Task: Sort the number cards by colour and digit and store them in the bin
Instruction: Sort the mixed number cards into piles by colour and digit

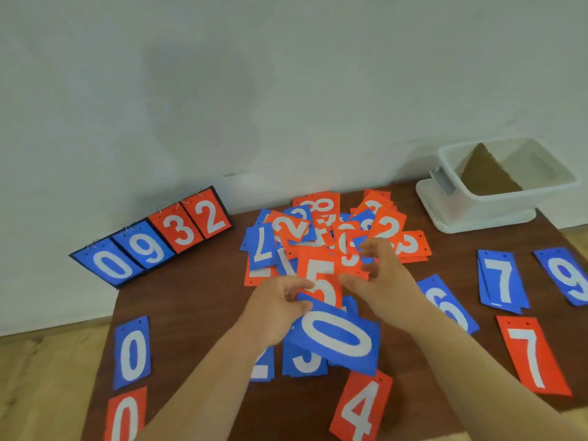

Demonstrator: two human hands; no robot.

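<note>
- Dark table (197,300): a sorted blue 0 card (132,351) lies lengthwise at near left.
- Left hand (280,308), nearer it, pinches the held blue 0 (337,340), lying crosswise.
- Right hand (378,278) hovers, fingers loosely curled, over the pile (334,230).
- Bin (496,203) stands far right.

Red and blue number cards (321,268) with white digits lie heaped at mid-table. The left hand (280,308) pinches a blue 0 card (337,340), tilted above the near cards. Flat around the heap lie a red 4 (362,409), a red 7 (534,354), a blue 6 (448,305), a blue 9 (566,275). A white open bin (496,202) stands far right.
</note>
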